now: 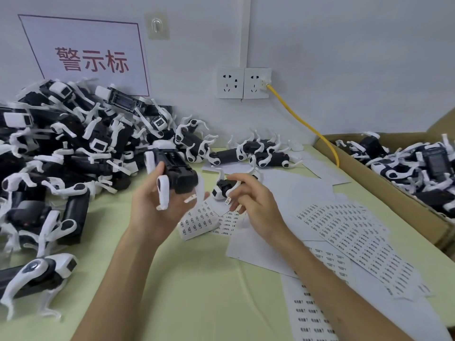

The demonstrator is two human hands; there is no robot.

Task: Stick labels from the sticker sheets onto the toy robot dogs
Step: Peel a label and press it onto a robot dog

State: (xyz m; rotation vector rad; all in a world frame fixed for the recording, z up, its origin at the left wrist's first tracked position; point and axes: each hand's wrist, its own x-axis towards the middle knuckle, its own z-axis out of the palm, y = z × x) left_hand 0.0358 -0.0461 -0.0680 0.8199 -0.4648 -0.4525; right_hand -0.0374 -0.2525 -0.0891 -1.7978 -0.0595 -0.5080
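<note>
My left hand (157, 207) grips a black and white toy robot dog (176, 172) belly up above the table, its white legs hanging over my fingers. My right hand (251, 195) hovers just to the right of it, with a small label (228, 200) stuck on a fingertip. Another small toy dog (222, 189) lies on the table behind that hand. A cut piece of sticker sheet (197, 221) lies under both hands, and larger sticker sheets (357, 239) spread out to the right.
A big pile of toy dogs (61, 148) fills the left of the table. More dogs (261, 151) lie by the wall. A cardboard box (384, 188) at the right holds further dogs. A yellow cable (302, 124) runs from the wall socket (256, 83).
</note>
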